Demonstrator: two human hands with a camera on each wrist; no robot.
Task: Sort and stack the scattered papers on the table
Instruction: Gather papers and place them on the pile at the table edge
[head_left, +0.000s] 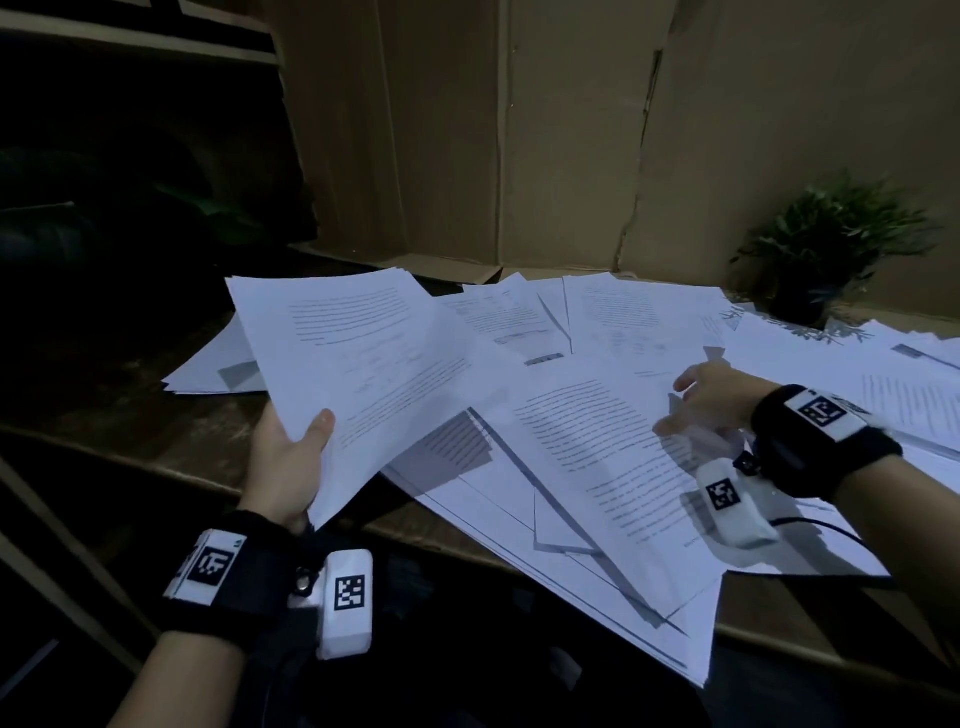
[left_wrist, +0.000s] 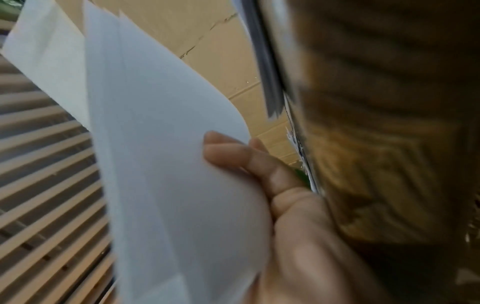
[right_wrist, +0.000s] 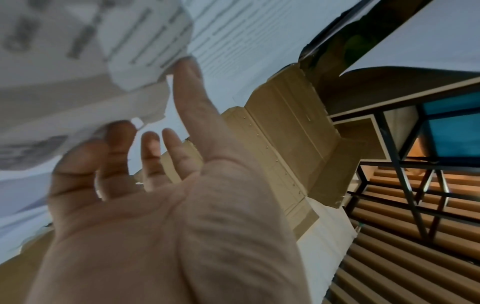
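Left hand (head_left: 291, 462) grips thin printed sheets (head_left: 358, 374); right hand (head_left: 711, 395) spread, flat.

Nothing actually readable here tbh. The papers (head_left: 587, 441) have lines of printed text but it's all too blurry to make out. The wrist bands (head_left: 826, 415) just carry black-and-white square marker codes, no letters or numbers.

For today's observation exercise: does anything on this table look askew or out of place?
Yes. The loose papers lie fanned at clashing angles, and several overhang the table at its near edge. The left hand grips an uneven bundle.
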